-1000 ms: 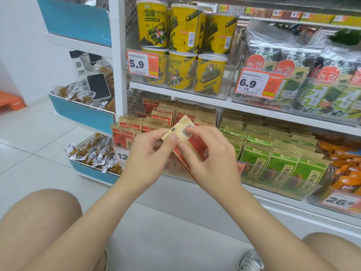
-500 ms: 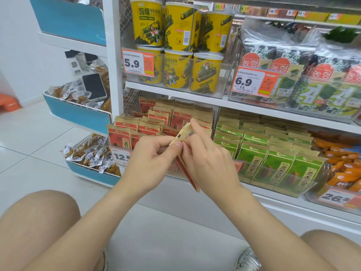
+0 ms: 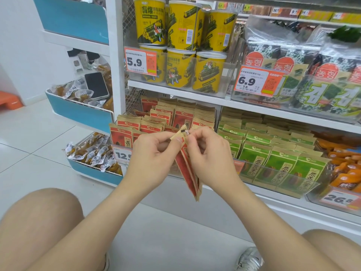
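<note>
A red and tan snack packet (image 3: 188,169) hangs edge-on between my two hands, in front of the low shelf. My left hand (image 3: 151,153) pinches its tan top edge from the left. My right hand (image 3: 210,153) grips the same top edge from the right, fingers curled. The packet's lower end points down and slightly right. Behind my hands stands a clear bin of matching red packets (image 3: 172,116).
Green packets (image 3: 273,151) fill the bin to the right, orange packs (image 3: 343,165) beyond them. Yellow tubs (image 3: 181,47) and seaweed bags (image 3: 304,75) sit on the shelf above. Blue side baskets (image 3: 82,112) hold wrapped snacks and a phone (image 3: 96,85). My knees frame the tiled floor.
The packet has turned from nearly flat-on to edge-on and now hangs lower. Both hands have closed in on its top edge. The view has moved slightly closer to the shelf.
</note>
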The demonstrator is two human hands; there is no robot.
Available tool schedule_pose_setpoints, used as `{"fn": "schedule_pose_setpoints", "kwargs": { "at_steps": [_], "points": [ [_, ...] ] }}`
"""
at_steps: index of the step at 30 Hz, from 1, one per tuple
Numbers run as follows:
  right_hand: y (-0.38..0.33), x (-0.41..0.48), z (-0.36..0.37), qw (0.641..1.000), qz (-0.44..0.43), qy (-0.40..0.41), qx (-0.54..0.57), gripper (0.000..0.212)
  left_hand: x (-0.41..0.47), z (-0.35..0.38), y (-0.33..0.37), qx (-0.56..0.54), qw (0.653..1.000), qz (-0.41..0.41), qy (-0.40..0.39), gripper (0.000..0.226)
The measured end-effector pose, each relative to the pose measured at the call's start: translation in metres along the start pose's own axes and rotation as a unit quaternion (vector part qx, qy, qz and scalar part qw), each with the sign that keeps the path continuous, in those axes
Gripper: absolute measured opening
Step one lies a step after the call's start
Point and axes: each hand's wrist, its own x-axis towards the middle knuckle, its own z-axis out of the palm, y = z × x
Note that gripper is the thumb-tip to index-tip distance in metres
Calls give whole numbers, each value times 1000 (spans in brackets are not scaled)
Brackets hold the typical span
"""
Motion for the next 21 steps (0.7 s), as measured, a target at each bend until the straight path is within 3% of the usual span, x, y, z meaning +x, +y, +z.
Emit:
{"fn": "schedule_pose_setpoints", "kwargs": {
  "at_steps": [10,21],
  "points": [
    [0,-2,-3,986,104,-55,118,16,-3,-7,5,-53,998,-32,-15,19],
    [0,-10,-3,993,8,-33,112,7,1,-12,-5,-79,991,-8,-110,23]
  ]
}}
